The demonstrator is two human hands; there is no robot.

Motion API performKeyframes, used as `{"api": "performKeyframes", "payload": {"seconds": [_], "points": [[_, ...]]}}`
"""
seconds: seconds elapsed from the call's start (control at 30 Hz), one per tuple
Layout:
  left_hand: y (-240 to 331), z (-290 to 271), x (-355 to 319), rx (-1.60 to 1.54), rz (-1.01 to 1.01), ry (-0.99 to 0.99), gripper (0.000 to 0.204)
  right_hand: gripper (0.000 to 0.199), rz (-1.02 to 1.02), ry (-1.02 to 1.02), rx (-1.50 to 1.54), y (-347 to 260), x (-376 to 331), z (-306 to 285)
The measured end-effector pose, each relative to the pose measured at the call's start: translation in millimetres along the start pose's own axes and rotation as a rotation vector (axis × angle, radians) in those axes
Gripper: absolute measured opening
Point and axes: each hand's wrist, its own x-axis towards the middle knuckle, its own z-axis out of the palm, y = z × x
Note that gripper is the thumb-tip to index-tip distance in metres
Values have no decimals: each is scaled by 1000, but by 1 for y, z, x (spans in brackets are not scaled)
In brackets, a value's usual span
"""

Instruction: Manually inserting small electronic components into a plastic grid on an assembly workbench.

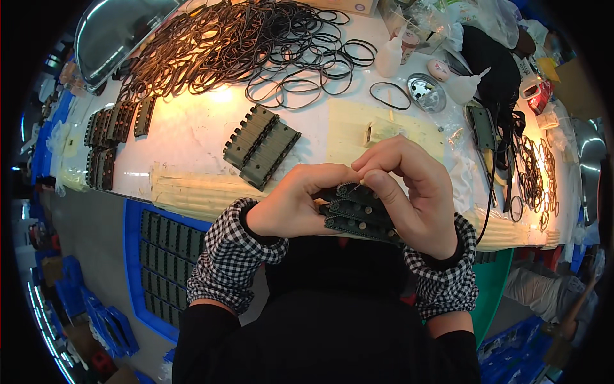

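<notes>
Close to the table's front edge, several dark green stitched pieces with round metal snaps [358, 214] are held in a stack. My left hand [291, 201] is closed around their left ends, thumb on top. Over the top piece's curled end, my right hand [416, 201] is closed in a pinch. A thin pale sliver shows at its fingertips, too small to name, and the palm side hides the stack's right end. Beyond my left hand, more dark green pieces [261, 146] lie side by side on the table. A small pale yellow block [384, 130] sits just past my right hand.
A heap of dark cord loops [211, 45] covers the far left. White squeeze bottles [389, 57] and a round metal tin [427, 93] stand far right. Below left, a blue tray [132, 256] holds rows of dark pieces. A green bin [497, 291] is below right, near another person [553, 294].
</notes>
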Motion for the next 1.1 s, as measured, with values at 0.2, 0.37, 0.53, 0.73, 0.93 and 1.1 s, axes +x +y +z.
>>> {"api": "performKeyframes", "payload": {"seconds": [0.2, 0.37, 0.53, 0.73, 0.93, 1.1], "points": [[-2, 1, -1, 13, 8, 15, 49, 6, -5, 8, -10, 0, 1, 2], [-3, 2, -1, 35, 21, 34, 50, 6, -17, 1, -24, 2, 1, 2], [-1, 1, -1, 24, -20, 29, 47, 6, -16, -10, -31, 1, 4, 2], [0, 1, 1, 15, -12, 29, 46, 5, 65, 21, 15, 1, 2, 3], [6, 2, 1, -115, -87, 0, 45, 11, 218, 220, 305, -1, 2, -2], [6, 2, 1, -184, -140, -15, 47, 6, -100, 382, -473, 27, 2, -30]]}}
